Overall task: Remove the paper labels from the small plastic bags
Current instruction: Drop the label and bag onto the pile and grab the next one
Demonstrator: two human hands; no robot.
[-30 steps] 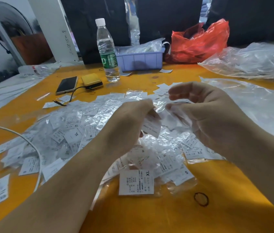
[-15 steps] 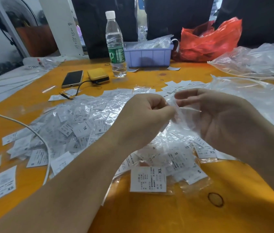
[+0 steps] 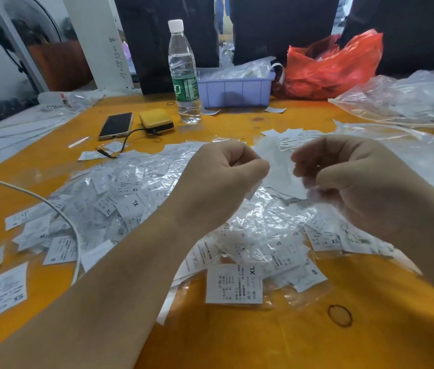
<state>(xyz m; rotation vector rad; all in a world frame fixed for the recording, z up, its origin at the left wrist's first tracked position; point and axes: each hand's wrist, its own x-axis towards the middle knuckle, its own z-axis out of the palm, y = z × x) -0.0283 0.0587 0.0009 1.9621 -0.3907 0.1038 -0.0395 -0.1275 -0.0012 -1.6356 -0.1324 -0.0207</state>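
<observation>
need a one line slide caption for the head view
Both hands, left hand and right hand, pull a white paper label above a pile of small plastic bags on an orange table.

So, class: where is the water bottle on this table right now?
In the head view the water bottle stands upright at the table's far side, left of the purple plastic bin and right of the yellow case.

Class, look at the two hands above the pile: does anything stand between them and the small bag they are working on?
Nothing visible does. The left hand and right hand already pinch the small bag between them, above the pile of bagged labels.
</observation>
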